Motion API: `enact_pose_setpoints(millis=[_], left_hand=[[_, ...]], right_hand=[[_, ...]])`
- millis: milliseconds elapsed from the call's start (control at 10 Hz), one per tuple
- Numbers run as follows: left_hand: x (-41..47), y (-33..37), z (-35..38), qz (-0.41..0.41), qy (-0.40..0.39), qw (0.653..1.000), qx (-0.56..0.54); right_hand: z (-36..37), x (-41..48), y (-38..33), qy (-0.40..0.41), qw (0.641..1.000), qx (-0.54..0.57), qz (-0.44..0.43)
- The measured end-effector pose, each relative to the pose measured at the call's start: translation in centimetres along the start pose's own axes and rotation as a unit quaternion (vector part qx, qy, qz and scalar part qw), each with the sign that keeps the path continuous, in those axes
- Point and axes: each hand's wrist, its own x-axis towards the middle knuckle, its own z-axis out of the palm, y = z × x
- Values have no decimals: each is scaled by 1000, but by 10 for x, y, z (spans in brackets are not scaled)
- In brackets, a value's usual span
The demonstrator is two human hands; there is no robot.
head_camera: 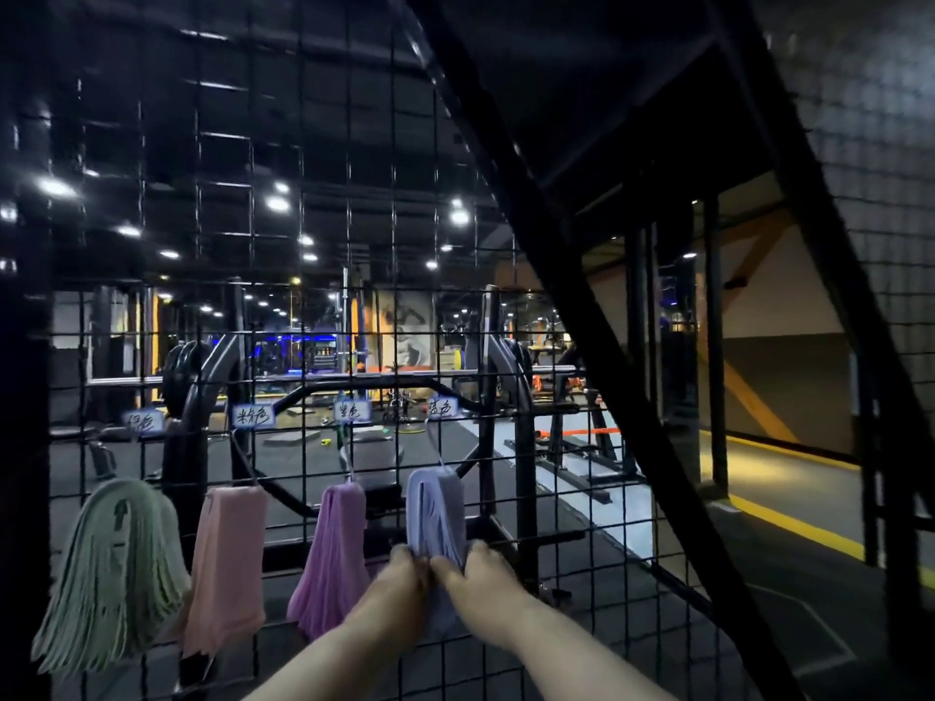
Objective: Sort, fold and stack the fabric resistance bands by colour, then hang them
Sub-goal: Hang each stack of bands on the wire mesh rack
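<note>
We pinch lower end of blue bands (436, 513) with left hand (399, 579) and right hand (483, 574). Risk: hard downward tug unseats hook (437, 447), stack drops.

Dim gym, squat rack (349, 397), weight plates (184, 366), wire mesh (303, 144), spotlights (277, 203)

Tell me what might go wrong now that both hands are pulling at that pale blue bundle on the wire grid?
1. The left hand and the right hand both pinch the lower part of the blue bundle. A hard downward pull could drag it off its thin hook, or shift the hook on the wire grid.
2. The left hand is close to the purple bundle, so a sideways move might knock that one loose.
</note>
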Motion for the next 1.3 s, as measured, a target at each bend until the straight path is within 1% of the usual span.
enact_pose_setpoints(millis=[100,200,300,400,500,600,700,800,900,1000,1100,1200,1300], left_hand=[[5,3,6,-23,16,999,33],[3,6,-1,-30,45,985,166],[0,12,-6,-8,7,965,264],[5,11,-5,-22,2,953,304],[8,22,-1,-11,-4,952,305],[15,26,-4,-14,-14,955,295],[12,36,-14,-11,3,922,386],[7,45,-14,13,47,932,360],[6,49,-12,38,58,937,343],[8,52,-17,43,33,961,271],[12,47,-19,69,60,974,206],[14,38,-18,72,58,974,208],[12,28,-12,70,54,967,237]], right_hand=[[-7,-8,-2,-7,1000,-10,15],[-10,-13,-6,-28,999,15,28],[-8,-13,-5,-39,998,38,29],[-10,-9,-3,-14,999,-4,36],[-16,-3,-3,9,999,-36,28],[-20,-1,-9,35,999,6,-6],[-24,7,-15,60,992,89,-69],[-21,14,-19,57,987,109,-104],[-20,19,-17,69,985,111,-113],[-21,16,-17,72,985,107,-116],[-18,15,-14,74,984,96,-131],[-12,14,-11,74,987,53,-132],[-4,14,-8,76,990,39,-113]])
